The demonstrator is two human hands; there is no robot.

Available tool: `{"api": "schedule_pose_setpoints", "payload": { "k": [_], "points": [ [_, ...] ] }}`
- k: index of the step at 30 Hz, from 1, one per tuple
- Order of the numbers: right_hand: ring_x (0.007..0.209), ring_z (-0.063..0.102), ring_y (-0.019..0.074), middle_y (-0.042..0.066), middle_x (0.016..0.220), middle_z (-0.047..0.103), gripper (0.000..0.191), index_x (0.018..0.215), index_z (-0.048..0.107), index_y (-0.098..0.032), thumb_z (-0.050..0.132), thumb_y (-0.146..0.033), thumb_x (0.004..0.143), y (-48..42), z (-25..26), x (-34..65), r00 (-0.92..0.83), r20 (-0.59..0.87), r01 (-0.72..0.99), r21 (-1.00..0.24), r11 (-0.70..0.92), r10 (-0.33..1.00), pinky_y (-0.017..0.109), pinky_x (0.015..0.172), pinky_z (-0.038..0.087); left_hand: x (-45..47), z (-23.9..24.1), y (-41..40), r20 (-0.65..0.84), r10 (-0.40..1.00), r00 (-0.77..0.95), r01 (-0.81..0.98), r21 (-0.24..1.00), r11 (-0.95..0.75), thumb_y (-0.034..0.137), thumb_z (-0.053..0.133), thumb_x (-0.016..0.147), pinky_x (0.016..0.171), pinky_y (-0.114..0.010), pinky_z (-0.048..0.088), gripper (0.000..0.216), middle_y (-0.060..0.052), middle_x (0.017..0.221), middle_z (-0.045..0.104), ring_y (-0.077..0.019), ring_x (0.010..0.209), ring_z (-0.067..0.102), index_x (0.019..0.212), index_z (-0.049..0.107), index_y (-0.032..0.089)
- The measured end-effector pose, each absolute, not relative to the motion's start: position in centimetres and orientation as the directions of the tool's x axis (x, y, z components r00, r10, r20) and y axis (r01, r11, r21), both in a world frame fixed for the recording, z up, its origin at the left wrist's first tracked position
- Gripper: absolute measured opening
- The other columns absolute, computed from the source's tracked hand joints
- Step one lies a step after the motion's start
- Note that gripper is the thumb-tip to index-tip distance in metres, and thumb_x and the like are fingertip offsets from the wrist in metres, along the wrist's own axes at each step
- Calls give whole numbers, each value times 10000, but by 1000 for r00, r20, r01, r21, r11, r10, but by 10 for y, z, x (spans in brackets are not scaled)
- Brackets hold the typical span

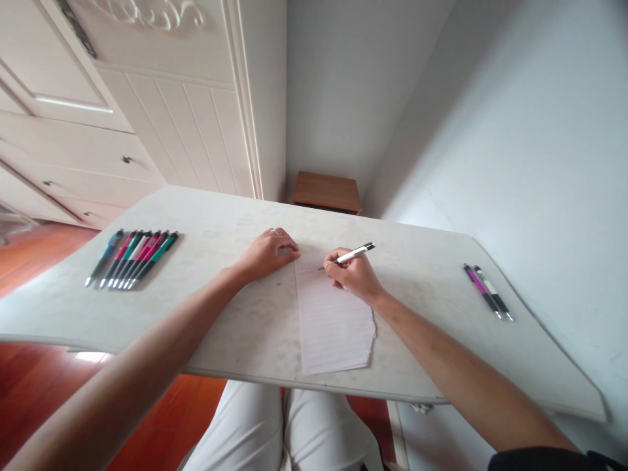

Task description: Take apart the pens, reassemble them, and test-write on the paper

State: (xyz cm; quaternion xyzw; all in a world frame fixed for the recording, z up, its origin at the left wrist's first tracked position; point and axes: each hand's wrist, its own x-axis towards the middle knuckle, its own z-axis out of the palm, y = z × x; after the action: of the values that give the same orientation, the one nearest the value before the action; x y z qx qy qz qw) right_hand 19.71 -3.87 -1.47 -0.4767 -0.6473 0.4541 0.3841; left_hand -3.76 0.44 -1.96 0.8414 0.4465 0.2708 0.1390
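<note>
A torn sheet of lined paper [331,320] lies in the middle of the white table [235,314]. My right hand [354,275] grips a white and black pen [349,254], its tip on the top of the sheet. My left hand [267,254] rests curled on the table at the paper's top left corner, fingers pressed down at its edge, a ring on one finger.
Several coloured pens [131,258] lie in a row at the table's left. Two pens [488,292] lie at the right, near the wall. White cabinets stand behind on the left, a small wooden stand [326,191] in the corner. My legs show under the table edge.
</note>
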Motion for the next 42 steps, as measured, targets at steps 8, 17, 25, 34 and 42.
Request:
{"api": "schedule_pose_setpoints", "payload": {
  "k": [8,17,25,34,42],
  "points": [
    [419,552,88,-27,523,586,169,765,644,-161,638,-330,769,-37,-15,195,-270,29,322,-939,118,962,151,366,366,-32,-18,-3,315,817,482,687,443,-576,407,559,881,887,-380,468,284,-89,967,654,-243,939,592,928,721,179],
    [436,552,92,-27,528,582,169,779,648,-162,632,-330,773,-38,-15,196,-290,52,370,-915,163,956,161,388,372,-31,-21,-3,326,803,498,676,433,-596,406,576,874,909,-388,461,279,-93,994,650,-249,960,594,965,724,187],
    [415,521,82,-33,498,569,126,738,642,-160,638,-285,753,-37,-14,196,-316,55,357,-918,173,947,161,385,361,-30,-20,-5,330,812,482,682,440,-584,401,576,869,902,-386,465,273,-87,991,652,-248,949,593,959,726,192],
    [356,461,69,-34,490,586,140,746,634,-163,629,-303,746,-36,-14,196,-254,35,328,-937,121,966,158,330,316,-31,-21,-4,337,801,495,676,430,-598,387,573,877,900,-386,462,263,-89,985,648,-245,948,594,959,724,187],
    [336,446,67,-37,457,572,136,747,644,-164,624,-298,745,-36,-12,196,-252,11,388,-915,111,968,148,308,294,-30,-20,-5,324,801,504,671,436,-599,378,569,886,909,-391,460,271,-97,996,647,-246,950,589,975,721,173]
  ]
}}
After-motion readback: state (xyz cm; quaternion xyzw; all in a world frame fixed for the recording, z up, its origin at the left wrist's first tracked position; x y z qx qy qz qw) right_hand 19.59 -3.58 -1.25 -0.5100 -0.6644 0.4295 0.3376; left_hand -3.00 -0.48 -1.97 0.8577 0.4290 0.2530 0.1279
